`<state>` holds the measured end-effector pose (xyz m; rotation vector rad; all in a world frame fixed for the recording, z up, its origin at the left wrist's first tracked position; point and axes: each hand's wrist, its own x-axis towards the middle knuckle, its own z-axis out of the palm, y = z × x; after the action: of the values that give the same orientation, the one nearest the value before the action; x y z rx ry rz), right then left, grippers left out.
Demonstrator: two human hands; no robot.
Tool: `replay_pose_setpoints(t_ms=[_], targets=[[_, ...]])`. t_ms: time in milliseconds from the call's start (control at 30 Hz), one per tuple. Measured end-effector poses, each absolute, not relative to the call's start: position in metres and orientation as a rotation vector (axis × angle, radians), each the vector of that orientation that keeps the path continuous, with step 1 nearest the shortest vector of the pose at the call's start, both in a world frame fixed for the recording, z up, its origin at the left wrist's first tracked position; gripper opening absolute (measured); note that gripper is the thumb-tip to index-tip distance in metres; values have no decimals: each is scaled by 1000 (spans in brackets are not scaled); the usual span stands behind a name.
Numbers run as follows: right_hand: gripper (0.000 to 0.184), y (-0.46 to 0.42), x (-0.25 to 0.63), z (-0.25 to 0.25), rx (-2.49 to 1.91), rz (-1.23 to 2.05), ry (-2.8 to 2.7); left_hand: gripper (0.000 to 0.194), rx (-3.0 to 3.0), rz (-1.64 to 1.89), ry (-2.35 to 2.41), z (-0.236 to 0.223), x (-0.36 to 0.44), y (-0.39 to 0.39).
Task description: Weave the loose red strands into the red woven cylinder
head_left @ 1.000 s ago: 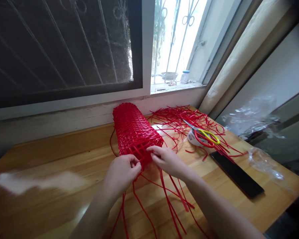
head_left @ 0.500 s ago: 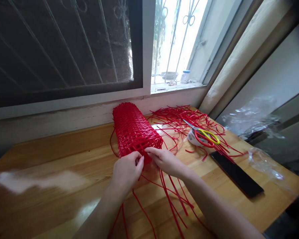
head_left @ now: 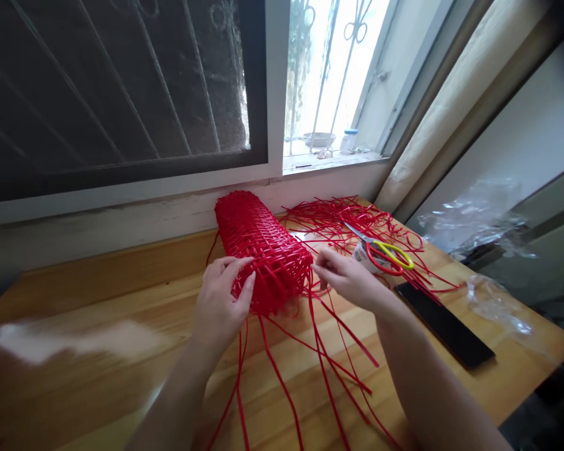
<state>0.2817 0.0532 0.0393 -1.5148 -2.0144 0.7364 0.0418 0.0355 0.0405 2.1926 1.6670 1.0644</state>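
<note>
A red woven basket (head_left: 267, 241), made of thin plastic strips, lies on its side with its near end facing me. Several long loose strips (head_left: 282, 382) trail from that end over the table. My left hand (head_left: 223, 297) grips the basket's left near edge, thumb and forefinger against the weave. Just off the right near edge, my right hand (head_left: 348, 275) is closed in a pinch on a red strip; its fingertips partly hide the strip.
On the wooden table (head_left: 113, 313), a heap of loose red strips (head_left: 357, 216) lies at the back right. Scissors (head_left: 390, 257) with red and yellow handles rest on a white roll. A black phone (head_left: 446, 326) and clear plastic wrap (head_left: 498, 307) lie at right. The window (head_left: 329, 81) is behind.
My right hand has moved right, away from the basket's near opening. My left hand has shifted left and up onto the basket's side. The basket has turned a little, and its near end shows more.
</note>
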Motion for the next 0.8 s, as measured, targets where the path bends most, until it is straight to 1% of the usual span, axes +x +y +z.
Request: replay_pose_setpoints(t_ms=[100,167,267,367,467,533,700,800], targets=[[17,60,297,41,-1478,591,-1905,36,2320,1046,1495,32,40,43],[14,67,300,37,-1381,571,-1773,40,2429,997,1365,26,42,45],[12,81,301,25,-1181,833,-1443,43,2563,893,1256,20,49,45],[13,92,301,12,-1076,1089,-1073,44,2596,860,1266,15,53,42],[14,99,301,2,-1109,1230,-838,37,2569,931,1333,11,55,42],[15,101,301,-2,-1130,1295,-767,36,2550,976,1363,9,55,43],[15,102,296,-13,-1134,1363,-741,53,2471,998,1400,9,57,44],[16,104,294,-20,-1125,1408,-761,48,2325,1081,1453,8,58,44]])
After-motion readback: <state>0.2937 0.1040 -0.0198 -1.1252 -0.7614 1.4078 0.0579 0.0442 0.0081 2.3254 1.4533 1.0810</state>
